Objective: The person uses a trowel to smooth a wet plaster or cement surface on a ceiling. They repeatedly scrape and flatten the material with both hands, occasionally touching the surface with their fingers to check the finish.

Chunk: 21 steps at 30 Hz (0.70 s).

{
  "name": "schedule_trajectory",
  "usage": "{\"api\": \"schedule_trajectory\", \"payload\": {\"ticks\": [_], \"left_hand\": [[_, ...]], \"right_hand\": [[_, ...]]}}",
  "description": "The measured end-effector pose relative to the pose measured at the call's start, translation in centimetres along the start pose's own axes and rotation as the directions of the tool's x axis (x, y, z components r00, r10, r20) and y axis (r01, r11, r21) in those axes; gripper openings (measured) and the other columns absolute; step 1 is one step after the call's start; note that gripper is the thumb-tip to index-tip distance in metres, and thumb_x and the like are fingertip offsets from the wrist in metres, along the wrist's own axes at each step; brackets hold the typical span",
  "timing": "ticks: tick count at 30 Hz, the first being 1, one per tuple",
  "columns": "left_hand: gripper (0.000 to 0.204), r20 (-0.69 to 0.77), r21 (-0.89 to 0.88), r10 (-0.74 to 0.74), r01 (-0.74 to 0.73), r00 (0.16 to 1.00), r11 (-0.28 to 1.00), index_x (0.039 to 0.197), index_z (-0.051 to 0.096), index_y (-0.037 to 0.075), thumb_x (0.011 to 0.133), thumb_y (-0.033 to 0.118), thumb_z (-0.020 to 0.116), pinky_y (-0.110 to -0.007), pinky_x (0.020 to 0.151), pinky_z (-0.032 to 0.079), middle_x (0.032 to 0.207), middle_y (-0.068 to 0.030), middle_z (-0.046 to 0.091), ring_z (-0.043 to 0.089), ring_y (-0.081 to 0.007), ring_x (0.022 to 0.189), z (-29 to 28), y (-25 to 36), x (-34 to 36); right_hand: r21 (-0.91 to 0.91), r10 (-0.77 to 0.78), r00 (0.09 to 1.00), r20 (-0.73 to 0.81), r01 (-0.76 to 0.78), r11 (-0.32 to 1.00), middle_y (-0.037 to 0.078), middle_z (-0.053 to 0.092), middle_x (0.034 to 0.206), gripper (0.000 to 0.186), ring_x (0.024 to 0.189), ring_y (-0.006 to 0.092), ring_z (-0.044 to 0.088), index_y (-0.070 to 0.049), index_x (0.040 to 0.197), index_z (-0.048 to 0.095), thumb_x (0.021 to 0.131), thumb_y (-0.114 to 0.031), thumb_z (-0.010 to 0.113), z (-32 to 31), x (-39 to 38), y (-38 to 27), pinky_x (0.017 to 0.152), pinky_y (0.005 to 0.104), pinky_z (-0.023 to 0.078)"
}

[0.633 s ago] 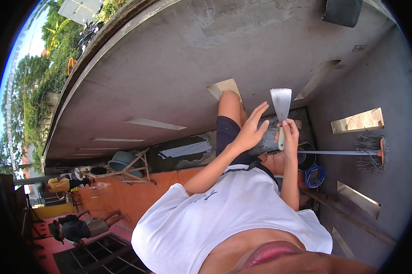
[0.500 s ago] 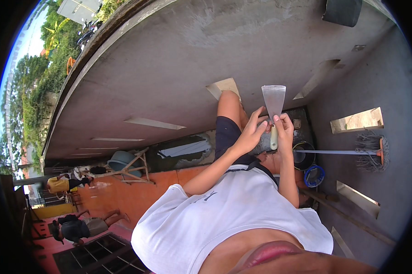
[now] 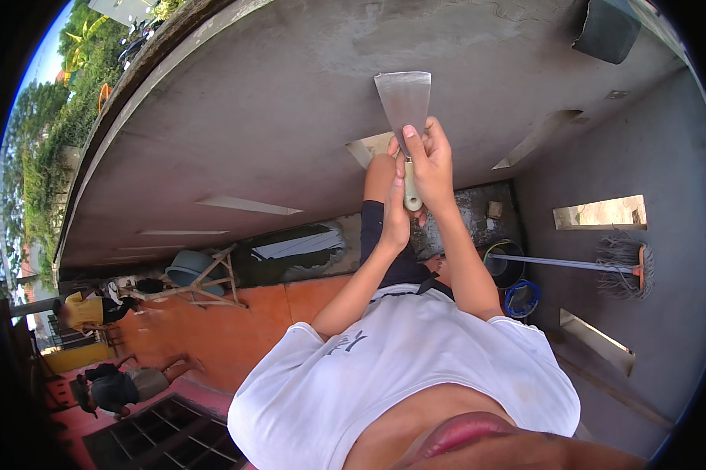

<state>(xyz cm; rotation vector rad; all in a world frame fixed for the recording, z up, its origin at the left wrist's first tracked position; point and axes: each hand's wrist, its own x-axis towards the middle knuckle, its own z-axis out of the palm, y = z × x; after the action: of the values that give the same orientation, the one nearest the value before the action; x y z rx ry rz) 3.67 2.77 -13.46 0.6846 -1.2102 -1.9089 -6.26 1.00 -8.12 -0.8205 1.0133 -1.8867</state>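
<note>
**Both hands on a scraper, blade up against grey concrete**

Hard to read: the left hand sits partly behind the right, so its fingers are mostly hidden; it seems to wrap the lower handle, but how tightly I cannot tell for sure. The scraper's pale handle shows only as a short stub between the two hands, its butt end poking out at 6 o'clock. The picture's rim is black all round, and straight edges bend near it. A dark object at 1 o'clock is cut off by the rim. The person's lower body is largely covered by the white shirt and forearms.

The scraper is just above centre, toward 12 o'clock, its broad metal blade pointing upward with the wide edge at the top, in front of the grey concrete surface. Whether the blade touches that surface cannot be told.

The right hand is clenched round the handle just under the blade, index finger stretched along the blade's base. Both forearms rise from the shirt and meet at the handle, the left from 7 o'clock, the right from 5 o'clock, elbows bent.

At 3 o'clock a mop lies with its head to the right; a dark bucket and a blue one sit by its pole. At 8 o'clock, other people are well apart.
</note>
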Motion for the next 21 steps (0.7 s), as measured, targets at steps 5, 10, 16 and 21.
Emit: {"api": "schedule_trajectory", "payload": {"ticks": [5,10,16,21], "left_hand": [[0.054,-0.101,0.138,0.154,-0.139,0.983,0.981,0.126,0.048,-0.001,0.107,0.046,0.031,-0.024,0.043,0.041,0.075,-0.0048,0.056,0.052,-0.0098,0.051,0.6,0.9,0.7],[0.045,-0.129,0.303,0.206,-0.159,0.97,0.94,0.121,0.05,-0.007,0.105,0.035,0.043,-0.026,0.053,0.041,0.073,-0.0067,0.057,0.051,-0.012,0.057,-0.4,0.0,0.4],[0.039,-0.053,0.53,0.48,-0.382,0.876,0.757,0.114,0.052,-0.007,0.104,0.03,0.046,-0.032,0.059,0.042,0.073,-0.0091,0.056,0.053,-0.0143,0.066,-0.5,0.9,1.6],[0.038,-0.038,0.491,0.363,-0.299,0.931,0.818,0.116,0.05,-0.007,0.103,0.028,0.046,-0.031,0.06,0.042,0.075,-0.0106,0.056,0.052,-0.0156,0.065,-1.8,0.8,1.3]], "right_hand": [[-0.009,-0.004,0.999,-0.054,0.003,1.0,0.008,0.064,0.076,0.021,0.052,0.0063,0.053,-0.003,0.101,0.048,0.103,-0.021,0.058,0.5,0.7,0.6,0.048,0.021,0.041],[0.032,0.046,0.996,-0.071,-0.043,0.999,0.008,0.063,0.074,0.022,0.051,0.0068,0.051,-0.003,0.103,0.049,0.101,-0.021,0.062,1.3,1.4,-0.2,0.045,0.0217,0.04],[0.17,0.046,0.985,-0.165,-0.017,0.985,0.005,0.058,0.075,0.024,0.05,0.0069,0.049,-0.003,0.109,0.049,0.101,-0.021,0.063,2.0,2.2,0.1,0.042,0.0213,0.039],[0.118,0.043,0.986,-0.16,-0.024,0.993,0.003,0.058,0.082,0.025,0.054,0.0064,0.05,-0.002,0.112,0.049,0.101,-0.021,0.061,2.6,2.1,0.0,0.043,0.021,0.04]]}}
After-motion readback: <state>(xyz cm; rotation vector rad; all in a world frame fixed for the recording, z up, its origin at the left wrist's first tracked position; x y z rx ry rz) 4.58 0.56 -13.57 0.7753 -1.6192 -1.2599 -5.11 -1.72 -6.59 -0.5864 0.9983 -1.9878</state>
